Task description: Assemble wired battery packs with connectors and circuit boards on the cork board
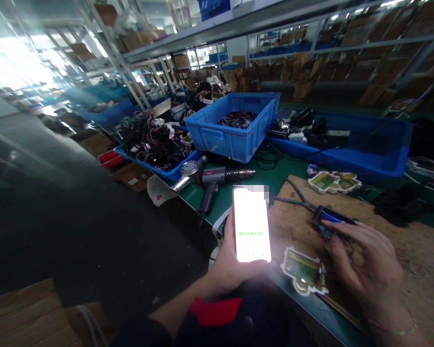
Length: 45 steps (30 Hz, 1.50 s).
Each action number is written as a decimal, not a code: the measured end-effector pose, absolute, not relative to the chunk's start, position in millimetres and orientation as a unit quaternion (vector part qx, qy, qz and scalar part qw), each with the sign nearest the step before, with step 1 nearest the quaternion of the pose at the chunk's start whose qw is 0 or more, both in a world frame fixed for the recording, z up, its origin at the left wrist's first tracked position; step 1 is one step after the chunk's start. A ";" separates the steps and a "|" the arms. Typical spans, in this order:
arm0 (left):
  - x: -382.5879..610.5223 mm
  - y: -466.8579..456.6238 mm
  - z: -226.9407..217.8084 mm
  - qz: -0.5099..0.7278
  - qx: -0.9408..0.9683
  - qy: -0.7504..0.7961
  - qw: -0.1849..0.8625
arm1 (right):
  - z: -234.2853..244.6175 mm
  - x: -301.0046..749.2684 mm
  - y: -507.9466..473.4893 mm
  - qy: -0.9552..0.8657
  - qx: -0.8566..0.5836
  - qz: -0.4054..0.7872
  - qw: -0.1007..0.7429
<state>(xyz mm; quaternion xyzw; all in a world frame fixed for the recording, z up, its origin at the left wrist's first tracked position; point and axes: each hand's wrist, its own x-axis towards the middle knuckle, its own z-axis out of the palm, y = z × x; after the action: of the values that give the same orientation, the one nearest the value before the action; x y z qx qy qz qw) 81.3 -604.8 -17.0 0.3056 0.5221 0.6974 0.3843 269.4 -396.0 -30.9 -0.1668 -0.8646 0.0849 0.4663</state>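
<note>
My left hand (pixel 231 262) holds a smartphone (pixel 252 226) upright, its screen glaring white with two small green buttons. Over the brown work board (pixel 415 260), my right hand (pixel 369 265) grips a small black plastic housing (pixel 320 217) between thumb and fingers. A blue part, apparently a battery, shows inside the housing, and thin wires trail under the fingers. Pliers (pixel 299 196) lie with their jaws against the housing. Nearer me rests a circuit board in a white-edged frame (pixel 304 270), close to my right thumb. A similar white-edged circuit board (pixel 334 181) lies behind the pliers.
A heat gun (pixel 217 177) and a round-headed metal tool (pixel 190 168) lie at the green table's left edge. Behind stand a blue crate (pixel 220 140) of wires, a blue tray (pixel 162 168) heaped with parts, and a long blue bin (pixel 376 154). A shelf (pixel 217 33) hangs above.
</note>
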 end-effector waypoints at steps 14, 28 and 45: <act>81.9 -603.6 -18.8 0.701 0.304 0.520 0.381 | -32.3 270.3 -396.1 -0.864 -0.170 0.080 0.468; 82.9 -605.1 -18.8 0.705 0.302 0.517 0.380 | -30.5 269.8 -396.1 -0.865 -0.167 0.082 0.466; 83.7 -607.4 -18.7 0.693 0.288 0.524 0.403 | -29.8 270.0 -396.9 -0.863 -0.163 0.074 0.472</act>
<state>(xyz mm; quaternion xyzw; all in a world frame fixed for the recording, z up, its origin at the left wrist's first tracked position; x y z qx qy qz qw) 83.7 -607.4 -18.7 0.2877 0.5240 0.6929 0.4032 270.0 -396.9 -29.8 -0.1634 -0.8631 0.0741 0.4720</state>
